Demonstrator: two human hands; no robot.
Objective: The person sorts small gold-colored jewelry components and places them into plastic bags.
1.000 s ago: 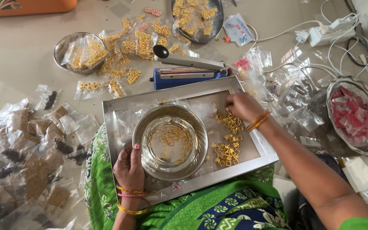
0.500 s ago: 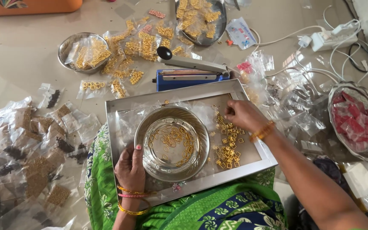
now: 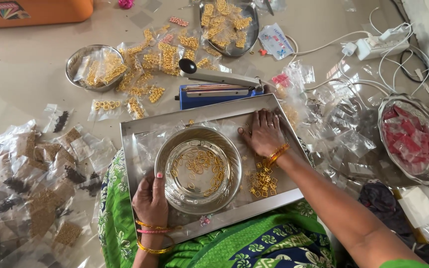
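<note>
Right hand [image 3: 264, 133] moved up; gold pieces [image 3: 263, 182] lie behind fingers [image 3: 261, 117]

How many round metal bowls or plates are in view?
4: bowl on the lap tray, small bowl upper left, dish top centre, plate right. Others may be hidden.

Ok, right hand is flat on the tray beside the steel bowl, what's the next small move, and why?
Probably draw the right hand back toward the gold pieces heaped on the tray and sweep some to the steel bowl. The palm lies flat past the heap, holding nothing visible, the bowl holds only a thin scatter of rings, and the left hand already steadies its rim.
</note>
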